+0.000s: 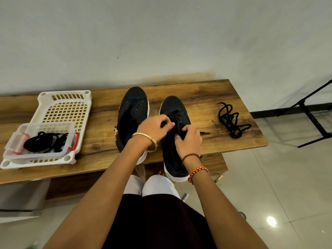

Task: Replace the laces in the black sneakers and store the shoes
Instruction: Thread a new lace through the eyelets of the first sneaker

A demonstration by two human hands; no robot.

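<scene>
both hands work at the right sneaker [175, 112] on the wooden table [100, 133]: the left hand [155, 127] and right hand [189, 141] pinch its black lace [204, 133], mostly hidden under the fingers. the left sneaker [133, 108] stands just beside it with bare eyelets. a loose lace [231, 120] lies well apart to the right.

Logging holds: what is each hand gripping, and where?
Both hands pinch the black lace over the right sneaker's eyelets; exact grip spots are hidden.

sneakers [132, 112]: matt black cloth | table [206, 97]: grained wood (perhaps laminate) | basket [53, 99]: white plastic
</scene>
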